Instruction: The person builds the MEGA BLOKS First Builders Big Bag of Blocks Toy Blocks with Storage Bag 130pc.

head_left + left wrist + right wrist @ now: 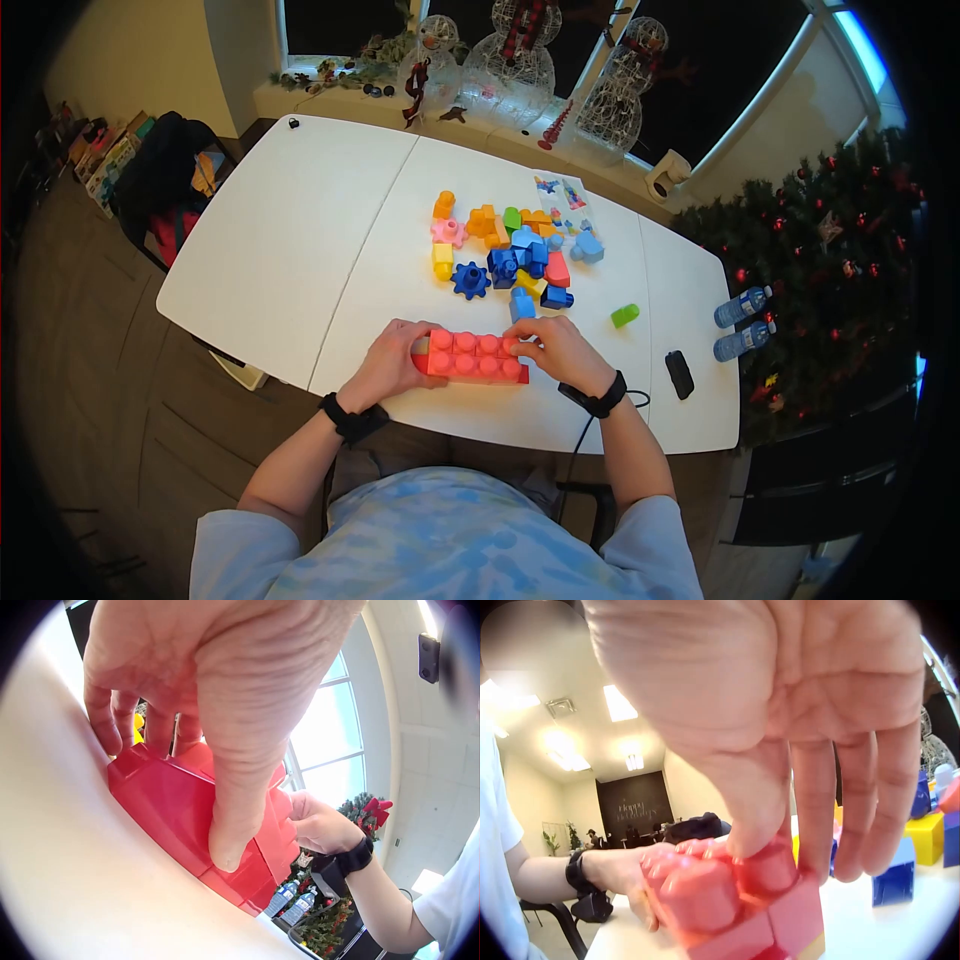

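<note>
Near the table's front edge lies a long assembly of toy building blocks: salmon-red studded blocks [475,362] on top of a darker red base [161,795]. My left hand [393,357] grips its left end, thumb [234,832] on the near side and fingers round the far side. At the other end my right hand [562,352] pinches a corner stud [769,870] between thumb and index finger, its other fingers extending down the far side. Part of the assembly's left end is hidden behind the left hand.
Beyond the hands lies a group of loose blocks, including a dark blue gear [471,280], a pink gear [449,232] and a yellow block [442,261]. Further right are a green block [625,316], a black case [679,375] and two water bottles [742,306]. A printed sheet [575,195] lies at the back.
</note>
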Available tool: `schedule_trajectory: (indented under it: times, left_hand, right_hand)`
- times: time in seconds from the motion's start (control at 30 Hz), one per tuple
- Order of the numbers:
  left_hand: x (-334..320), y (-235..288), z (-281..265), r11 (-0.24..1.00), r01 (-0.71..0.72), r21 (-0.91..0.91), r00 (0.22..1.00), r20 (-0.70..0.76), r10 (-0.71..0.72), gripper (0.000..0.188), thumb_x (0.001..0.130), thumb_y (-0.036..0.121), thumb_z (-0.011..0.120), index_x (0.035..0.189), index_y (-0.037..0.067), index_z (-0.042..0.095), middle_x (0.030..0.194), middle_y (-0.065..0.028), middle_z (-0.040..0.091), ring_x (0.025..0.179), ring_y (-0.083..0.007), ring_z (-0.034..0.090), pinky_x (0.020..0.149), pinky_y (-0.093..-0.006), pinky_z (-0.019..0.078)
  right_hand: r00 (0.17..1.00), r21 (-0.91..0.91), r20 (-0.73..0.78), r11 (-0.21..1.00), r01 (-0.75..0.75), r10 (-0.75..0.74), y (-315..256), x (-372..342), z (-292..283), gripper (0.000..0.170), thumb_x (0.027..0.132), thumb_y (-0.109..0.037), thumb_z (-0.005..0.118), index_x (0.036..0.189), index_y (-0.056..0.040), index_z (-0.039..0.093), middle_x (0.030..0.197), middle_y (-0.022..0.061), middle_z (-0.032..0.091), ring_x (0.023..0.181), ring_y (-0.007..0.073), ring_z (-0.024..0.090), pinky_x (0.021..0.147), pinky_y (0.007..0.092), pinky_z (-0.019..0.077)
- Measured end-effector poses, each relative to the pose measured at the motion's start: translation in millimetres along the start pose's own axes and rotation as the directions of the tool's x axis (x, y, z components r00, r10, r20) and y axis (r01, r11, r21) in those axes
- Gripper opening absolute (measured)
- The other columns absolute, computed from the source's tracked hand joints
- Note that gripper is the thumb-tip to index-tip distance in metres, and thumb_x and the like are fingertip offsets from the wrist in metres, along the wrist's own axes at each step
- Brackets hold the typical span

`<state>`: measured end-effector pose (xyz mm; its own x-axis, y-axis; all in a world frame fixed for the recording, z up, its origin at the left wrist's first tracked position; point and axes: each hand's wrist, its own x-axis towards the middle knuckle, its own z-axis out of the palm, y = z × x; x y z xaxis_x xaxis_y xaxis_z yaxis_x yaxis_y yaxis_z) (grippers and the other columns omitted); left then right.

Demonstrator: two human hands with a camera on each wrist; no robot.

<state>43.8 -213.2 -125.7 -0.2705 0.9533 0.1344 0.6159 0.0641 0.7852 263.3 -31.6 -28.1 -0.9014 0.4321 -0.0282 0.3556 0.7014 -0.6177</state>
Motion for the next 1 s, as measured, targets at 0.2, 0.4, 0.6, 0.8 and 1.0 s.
schedule_trajectory:
  times: [0.2,0.4,0.6,0.8,1.0]
  left_hand:
    - [0,-2,1,1.000,0.009,-0.007,1.000,0.012,-0.009,0.075,0.060,0.027,0.098,0.127,0.013,0.068,0.119,-0.0081,0.070,0.112,-0.0317,0.060,0.101,-0.0420,0.0517]
    - [0,-3,1,1.000,0.000,-0.023,1.000,0.031,0.001,0.075,0.060,0.029,0.097,0.128,0.013,0.068,0.121,-0.0070,0.070,0.114,-0.0322,0.059,0.102,-0.0423,0.0512]
    - [-2,-4,0,0.998,-0.013,-0.056,1.000,0.023,0.015,0.073,0.060,0.028,0.097,0.126,0.015,0.069,0.120,-0.0068,0.070,0.115,-0.0315,0.059,0.102,-0.0416,0.0514]
    - [-2,-1,0,0.998,0.005,-0.061,1.000,0.016,-0.004,0.072,0.061,0.027,0.097,0.126,0.014,0.069,0.120,-0.0065,0.070,0.115,-0.0313,0.059,0.101,-0.0411,0.0521]
    - [-2,2,1,0.999,0.009,-0.049,1.000,-0.002,-0.009,0.072,0.061,0.026,0.097,0.126,0.012,0.069,0.120,-0.0066,0.070,0.115,-0.0309,0.060,0.101,-0.0411,0.0525]
  right_hand:
    - [0.994,-0.145,-0.108,0.989,0.017,-0.033,-2,73,-53,0.028,0.084,-0.015,0.078,0.110,-0.0026,0.075,0.107,0.0172,0.076,0.097,0.0318,0.072,0.089,0.0390,0.0559]
    - [0.977,-0.391,-0.165,0.918,0.062,-0.136,38,178,-42,0.040,0.080,-0.011,0.075,0.120,-0.0060,0.072,0.113,0.0171,0.074,0.109,0.0363,0.069,0.097,0.0434,0.0550]
    - [0.990,-0.506,-0.086,0.861,0.052,-0.111,64,227,-1,0.038,0.084,-0.011,0.072,0.122,-0.0100,0.072,0.105,0.0221,0.072,0.107,0.0376,0.068,0.096,0.0448,0.0561]
    - [0.960,-0.299,-0.220,0.949,0.103,-0.174,21,181,-14,0.039,0.084,-0.012,0.074,0.123,-0.0075,0.071,0.103,0.0200,0.073,0.101,0.0345,0.069,0.088,0.0441,0.0563]
    - [0.940,-0.104,-0.307,0.987,0.123,-0.150,-53,61,-7,0.037,0.083,-0.011,0.077,0.118,-0.0051,0.071,0.095,0.0140,0.065,0.089,0.0320,0.066,0.080,0.0407,0.0542]
